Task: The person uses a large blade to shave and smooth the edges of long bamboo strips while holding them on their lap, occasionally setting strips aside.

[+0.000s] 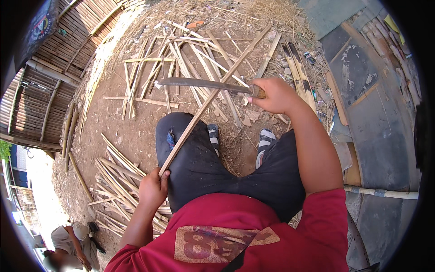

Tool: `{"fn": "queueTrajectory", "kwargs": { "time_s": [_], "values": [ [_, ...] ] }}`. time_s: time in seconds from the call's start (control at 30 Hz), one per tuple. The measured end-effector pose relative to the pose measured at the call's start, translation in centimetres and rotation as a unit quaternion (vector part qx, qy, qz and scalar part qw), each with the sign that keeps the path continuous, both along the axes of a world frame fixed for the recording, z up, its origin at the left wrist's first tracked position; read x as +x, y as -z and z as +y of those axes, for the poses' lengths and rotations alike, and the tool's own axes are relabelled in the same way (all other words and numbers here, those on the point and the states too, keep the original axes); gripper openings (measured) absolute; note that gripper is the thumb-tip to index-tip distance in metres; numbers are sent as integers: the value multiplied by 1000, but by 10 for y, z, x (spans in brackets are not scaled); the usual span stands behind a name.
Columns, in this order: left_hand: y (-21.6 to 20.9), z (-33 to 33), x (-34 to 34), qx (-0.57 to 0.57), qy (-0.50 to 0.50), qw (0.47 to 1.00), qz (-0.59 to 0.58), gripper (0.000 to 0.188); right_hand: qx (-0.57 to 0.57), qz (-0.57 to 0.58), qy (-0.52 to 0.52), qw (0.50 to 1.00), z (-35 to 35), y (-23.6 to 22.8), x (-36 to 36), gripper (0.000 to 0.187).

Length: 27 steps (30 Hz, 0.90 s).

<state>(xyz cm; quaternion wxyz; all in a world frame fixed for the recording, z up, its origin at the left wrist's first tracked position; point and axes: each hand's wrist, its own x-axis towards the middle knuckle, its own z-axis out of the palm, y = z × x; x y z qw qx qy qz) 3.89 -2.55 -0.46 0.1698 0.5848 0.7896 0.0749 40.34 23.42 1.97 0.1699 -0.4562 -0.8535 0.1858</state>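
Note:
My left hand [153, 188] is closed round the near end of a long split bamboo strip [195, 121], which slants away to the far right past my left knee. A machete [204, 84] with a dark curved blade lies across the strip, its tip pointing left. My right hand [274, 96] grips the machete's wooden handle [258, 92] beyond my right knee. Blade and strip cross in front of my knees; whether the edge touches the strip I cannot tell.
Bamboo strips [181, 59] lie scattered on the dirt ahead, with another heap [118, 190] at my left. Dark sheets [378, 122] and boards line the right side. A bamboo-slat wall [41, 97] stands at left. Another person [74, 242] sits at lower left.

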Motion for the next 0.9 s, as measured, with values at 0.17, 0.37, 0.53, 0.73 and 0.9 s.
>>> {"fn": "queueTrajectory", "kwargs": {
  "time_s": [0.17,0.37,0.53,0.73,0.9],
  "values": [
    [-8,0,2,4,18,1000,0,35,2,-10,20,1000,0,-3,-11,30],
    [7,-2,-7,38,25,997,58,35,-36,-54,-30,997,14,15,-21,33],
    [-5,1,-7,21,29,998,49,37,-49,37,118,991,23,17,10,42],
    [-4,-4,-3,26,22,999,37,39,-126,-89,-38,987,0,4,-30,44],
    [-12,-3,-1,26,35,999,27,39,-70,-14,79,994,18,15,18,42]
  ]
}}
